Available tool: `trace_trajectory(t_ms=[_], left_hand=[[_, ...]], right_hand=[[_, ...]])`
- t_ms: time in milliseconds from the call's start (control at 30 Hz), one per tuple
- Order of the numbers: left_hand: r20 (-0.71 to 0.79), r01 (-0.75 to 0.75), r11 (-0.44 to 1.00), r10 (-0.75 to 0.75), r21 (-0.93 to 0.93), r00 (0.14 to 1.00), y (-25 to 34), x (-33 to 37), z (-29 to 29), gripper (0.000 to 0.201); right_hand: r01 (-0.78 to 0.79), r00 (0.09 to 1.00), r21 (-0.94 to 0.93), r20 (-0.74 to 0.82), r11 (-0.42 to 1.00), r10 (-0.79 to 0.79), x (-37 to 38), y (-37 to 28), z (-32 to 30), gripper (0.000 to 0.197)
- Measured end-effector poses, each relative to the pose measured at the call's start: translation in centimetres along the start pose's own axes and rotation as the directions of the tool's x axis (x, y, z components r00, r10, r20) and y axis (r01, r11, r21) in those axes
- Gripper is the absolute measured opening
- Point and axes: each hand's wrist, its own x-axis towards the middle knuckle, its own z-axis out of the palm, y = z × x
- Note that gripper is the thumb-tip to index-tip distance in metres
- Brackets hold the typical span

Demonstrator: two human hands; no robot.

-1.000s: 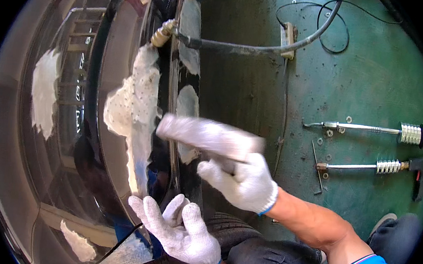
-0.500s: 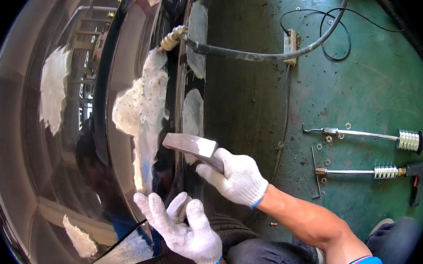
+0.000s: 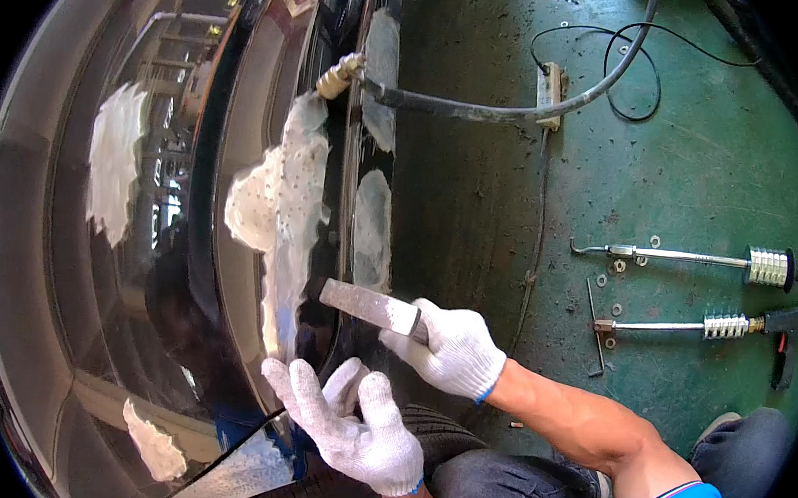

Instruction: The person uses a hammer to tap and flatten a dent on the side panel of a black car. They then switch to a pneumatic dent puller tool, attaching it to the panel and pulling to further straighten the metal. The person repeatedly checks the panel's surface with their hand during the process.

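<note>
One hammer (image 3: 367,308), close to the centre of the frame, and the right hand (image 3: 458,350) has it, white-gloved fingers wrapped firmly round the handle! Its blocky grey head points left, its far end just right of the lower part of a long bare-metal patch (image 3: 299,196) on the dark car panel (image 3: 238,330). Dotted marks pepper the upper half of that patch, with a paler bulge out to its left.

Down at lower centre, the left hand (image 3: 365,436), gloved as well, grips nothing: palm turned up, fingers loosely spread, their tips by the patch's lower end. Are they touching the metal? From this angle, hard to say. Just behind that hand, a black tyre (image 3: 433,429).

Up top, a brass-coloured coupling (image 3: 340,76) sits at the patch's upper tip, and a dark hose (image 3: 483,112) sweeps away right, passing over a pale power strip (image 3: 549,95).

Over on the right side of the frame, the green floor (image 3: 691,177) carries plenty: a hooked slide hammer (image 3: 694,257) above, a pistol-gripped puller (image 3: 662,326) below, a thin bent rod (image 3: 595,329) beside the puller's tip, and small washers (image 3: 601,281) scattered around them!
</note>
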Motion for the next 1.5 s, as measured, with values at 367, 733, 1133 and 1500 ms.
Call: trace_trajectory(t_ms=[367,733,1133,1500], left_hand=[[0.004,-0.010,0.999,0.010,-0.043,1.000,0.2,0.0,0.1,0.059],[-0.001,-0.031,0.997,0.031,-0.068,1.000,0.3,0.2,0.4,0.063],[-0.019,0.004,0.996,-0.006,-0.093,1.000,-0.3,-0.2,0.3,0.067],[-0.009,-0.016,0.998,0.016,-0.062,1.000,-0.1,0.0,0.6,0.072]], right_hand=[[0.084,0.989,0.343,-0.145,0.935,-0.035,1.5,-1.2,-1.6,0.035],[-0.143,0.989,0.111,-0.017,0.983,0.146,2.8,0.6,-0.8,0.019],[-0.058,0.991,0.197,-0.106,0.979,0.080,4.0,-1.1,-1.8,0.030],[0.066,0.992,0.062,-0.115,0.996,-0.059,4.5,-1.1,-2.3,0.025]])
